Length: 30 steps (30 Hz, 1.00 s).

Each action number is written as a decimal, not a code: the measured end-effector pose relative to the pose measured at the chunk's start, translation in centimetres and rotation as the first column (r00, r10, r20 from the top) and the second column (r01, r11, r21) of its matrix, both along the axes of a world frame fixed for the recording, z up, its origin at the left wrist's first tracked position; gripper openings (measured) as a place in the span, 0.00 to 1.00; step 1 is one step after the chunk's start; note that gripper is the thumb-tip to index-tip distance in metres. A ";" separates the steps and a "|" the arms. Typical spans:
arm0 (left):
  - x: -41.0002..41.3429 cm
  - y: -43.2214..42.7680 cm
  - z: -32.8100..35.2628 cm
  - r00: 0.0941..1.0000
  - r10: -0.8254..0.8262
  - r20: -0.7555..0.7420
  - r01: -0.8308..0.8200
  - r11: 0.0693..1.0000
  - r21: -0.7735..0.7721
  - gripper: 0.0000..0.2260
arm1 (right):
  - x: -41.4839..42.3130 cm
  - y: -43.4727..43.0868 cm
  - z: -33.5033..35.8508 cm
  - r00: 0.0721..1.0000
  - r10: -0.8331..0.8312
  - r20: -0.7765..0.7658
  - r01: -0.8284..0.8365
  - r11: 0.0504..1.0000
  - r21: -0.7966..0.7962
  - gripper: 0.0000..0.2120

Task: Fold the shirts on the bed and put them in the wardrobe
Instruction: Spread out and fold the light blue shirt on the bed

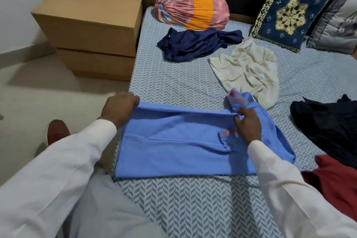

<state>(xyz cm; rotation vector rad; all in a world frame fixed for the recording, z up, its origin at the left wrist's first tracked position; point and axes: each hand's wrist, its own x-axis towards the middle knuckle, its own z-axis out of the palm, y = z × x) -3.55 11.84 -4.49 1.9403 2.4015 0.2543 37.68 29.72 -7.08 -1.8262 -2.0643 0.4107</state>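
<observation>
Small bedroom, bed point(173, 83) with a grey-blue chevron sheet, two cardboard boxes point(90, 17) stacked on the floor beside it. The blue polo shirt point(173, 150) lies flat along the near edge of the mattress, partly folded lengthwise, with its orange-striped collar poking out on the right. The left hand point(119, 106) has its fingers curled round the far corner of the fold. The right hand point(248, 125) pinches the same folded edge up near the collar.

What I'd worry about: the collar end looks bunched, so pulling the fold over could go crooked or let the tucked sleeve slip back out. The shirt's also right at the mattress edge, and one tug could drag it off. A navy shirt point(197, 44), an off-white shirt point(249, 69), plus black point(324, 121) and red point(336, 183) clothes wait unfolded. No wardrobe in view.
</observation>
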 end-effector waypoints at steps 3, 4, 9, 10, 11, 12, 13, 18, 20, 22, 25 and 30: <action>0.7 -3.1 -0.2 0.999 0.025 -0.026 -0.024 0.999 0.023 0.07 | 1.0 -3.5 0.1 0.998 0.059 -0.015 -0.060 0.998 -0.003 0.09; 0.8 -4.1 -0.2 0.999 0.038 -0.036 -0.037 0.999 0.030 0.07 | 1.2 -4.5 0.2 0.994 0.105 0.000 -0.105 0.994 0.003 0.10; 1.8 -7.1 -0.7 0.994 0.093 -0.050 -0.094 0.996 -0.005 0.08 | 1.9 -7.1 -0.2 0.986 0.168 -0.004 -0.168 0.985 0.027 0.08; 2.2 -7.4 -0.9 0.994 0.092 -0.064 -0.094 0.995 -0.037 0.08 | 2.1 -7.4 -0.3 0.989 0.147 -0.019 -0.146 0.988 0.045 0.08; 2.6 -7.6 -1.3 0.993 0.090 -0.080 -0.095 0.993 -0.071 0.09 | 2.3 -7.8 -0.4 0.991 0.131 -0.028 -0.129 0.989 0.065 0.08; 2.9 -7.9 -1.6 0.991 0.086 -0.099 -0.097 0.990 -0.107 0.10 | 2.5 -8.1 -0.6 0.992 0.121 -0.028 -0.118 0.990 0.080 0.08; 3.2 -8.2 -1.8 0.989 0.086 -0.119 -0.103 0.984 -0.147 0.12 | 2.6 -8.4 -0.7 0.994 0.109 -0.025 -0.106 0.991 0.084 0.08; 4.4 -7.8 -1.8 0.981 0.135 -0.142 -0.153 0.980 -0.128 0.10 | 2.8 -9.2 -1.1 0.994 0.109 0.026 -0.111 0.990 0.089 0.12; 5.1 -6.8 -2.0 0.996 0.090 0.009 -0.089 0.994 -0.058 0.20 | 2.2 -9.3 -0.8 0.997 0.062 0.035 -0.067 0.986 0.154 0.12; 5.8 -5.3 -2.4 0.982 -0.014 0.188 0.034 0.994 -0.101 0.28 | 0.9 -9.1 -0.2 0.998 0.046 0.041 -0.056 0.960 0.274 0.11; 6.4 -3.3 -3.4 0.970 -0.049 0.238 0.121 0.947 -0.297 0.28 | -1.6 -7.6 0.0 0.976 0.136 0.171 -0.189 0.917 0.352 0.11; 7.0 -2.4 -4.5 0.977 0.210 0.047 -0.163 0.865 -0.475 0.36 | -3.8 -5.4 -0.5 0.838 0.207 0.504 -0.240 0.971 0.000 0.20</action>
